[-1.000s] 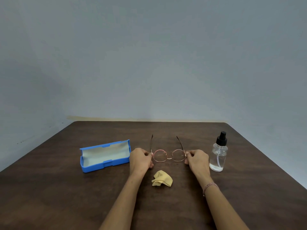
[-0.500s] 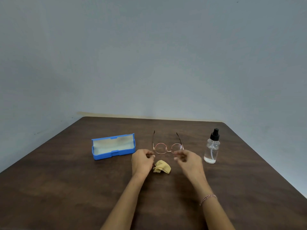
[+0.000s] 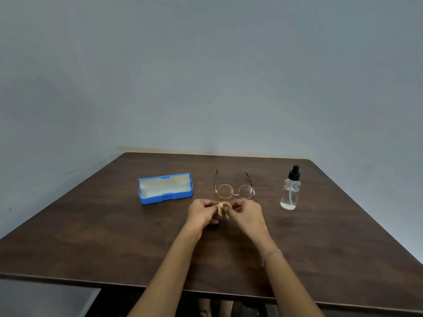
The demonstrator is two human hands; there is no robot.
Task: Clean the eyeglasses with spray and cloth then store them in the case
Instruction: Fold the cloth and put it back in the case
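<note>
A plain grey-blue wall [image 3: 206, 76] fills the upper half of the view. Below it a dark brown wooden table [image 3: 91, 236] stretches towards the person seated at its near edge.

On the left of the table lies an open blue eyeglass case [image 3: 165, 191], its pale lining facing up and nothing inside it. On the right stands a small clear spray bottle [image 3: 290, 191] with a black pump top, upright and well apart from both hands.

Between case and bottle sit round, thin-rimmed eyeglasses [image 3: 246, 191], resting on the table with the lenses facing the person and both arms unfolded, pointing away. Nobody is touching them.

Just in front of the glasses the two hands meet. The left hand [image 3: 201, 213] and the right hand [image 3: 248, 215], which wears a thin beaded bracelet [image 3: 272, 253] at the wrist, both have curled fingers pinching a small crumpled yellow cleaning cloth [image 3: 223, 208] between them.

A second ago both hands held the glasses by their hinges while the cloth lay on the table; since then they have let go and gathered up the cloth. That suggests the cloth is being readied for wiping. The bottle looks unused, so spraying probably comes next, and storing the glasses in the case remains to be done.
</note>
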